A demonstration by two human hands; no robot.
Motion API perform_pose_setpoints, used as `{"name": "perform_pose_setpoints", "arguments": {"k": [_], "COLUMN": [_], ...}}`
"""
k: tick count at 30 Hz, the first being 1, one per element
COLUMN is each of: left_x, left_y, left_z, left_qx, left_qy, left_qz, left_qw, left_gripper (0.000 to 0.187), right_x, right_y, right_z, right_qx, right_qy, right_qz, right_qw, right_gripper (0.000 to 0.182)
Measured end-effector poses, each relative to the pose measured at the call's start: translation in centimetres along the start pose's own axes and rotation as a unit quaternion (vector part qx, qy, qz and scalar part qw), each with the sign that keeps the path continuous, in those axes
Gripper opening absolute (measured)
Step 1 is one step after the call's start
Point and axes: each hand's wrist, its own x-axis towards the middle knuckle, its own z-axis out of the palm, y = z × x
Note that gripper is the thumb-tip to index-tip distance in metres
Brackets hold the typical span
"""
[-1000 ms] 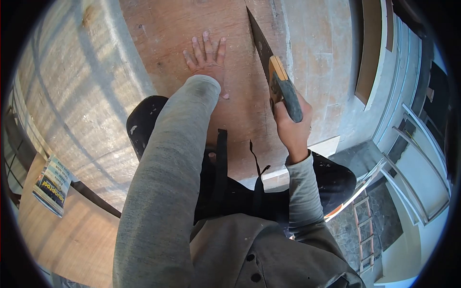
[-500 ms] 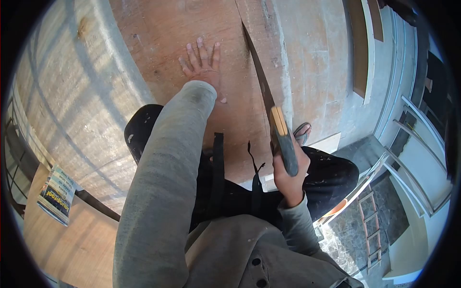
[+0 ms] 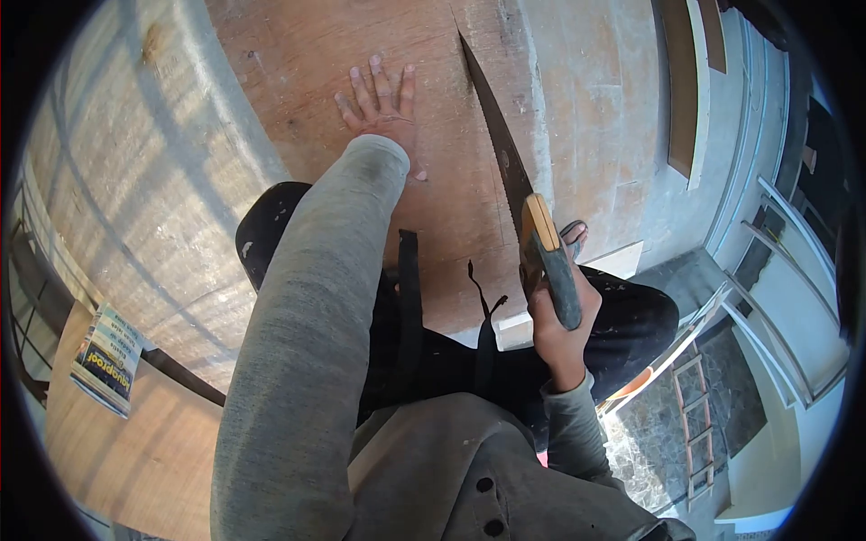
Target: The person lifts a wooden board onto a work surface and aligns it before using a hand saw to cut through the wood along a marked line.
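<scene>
My left hand (image 3: 383,113) lies flat on a reddish-brown wooden board (image 3: 307,54), palm down with the fingers spread. To its right, my right hand (image 3: 566,329) is wrapped round the handle of a hand saw (image 3: 505,149). The handle is black and light wood. The saw's long dark blade points up and slightly left, with its toothed edge towards my left hand. Its narrow tip is near the top of the view, at a dark line in the board.
A Aquaproof-labelled packet (image 3: 106,361) lies on a curved wooden panel (image 3: 153,451) at lower left. A ladder (image 3: 693,428) stands at lower right near white frames (image 3: 785,298). A brown panel with a pale edge (image 3: 683,99) is at upper right. My sandalled foot (image 3: 575,236) shows beside the saw.
My right hand and the saw have moved down and to the right. More of the blade shows. My left hand stays flat on the board, slightly higher in the view.
</scene>
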Motion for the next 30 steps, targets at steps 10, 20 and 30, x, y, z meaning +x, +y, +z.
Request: {"name": "perform_pose_setpoints", "arguments": {"k": [10,20,30], "left_x": [0.3,0.0,-1.4], "left_y": [-0.3,-0.5,-0.4], "left_z": [0.3,0.7,0.4], "left_qx": [-0.002,-0.018,0.002], "left_qy": [0.015,0.003,-0.012], "left_qz": [-0.001,0.006,0.011], "left_qw": [1.0,1.0,1.0], "left_gripper": [0.16,0.16,0.158], "right_x": [-2.7,-3.5,-0.3], "right_y": [0.0,0.2,0.7], "right_z": [-0.9,-0.7,1.4], "right_qx": [0.045,0.01,-0.039], "right_qy": [0.001,0.031,0.008], "right_qz": [0.004,0.014,-0.034], "right_qw": [0.999,0.999,0.999], "right_gripper": [0.059,0.044,0.053]}}
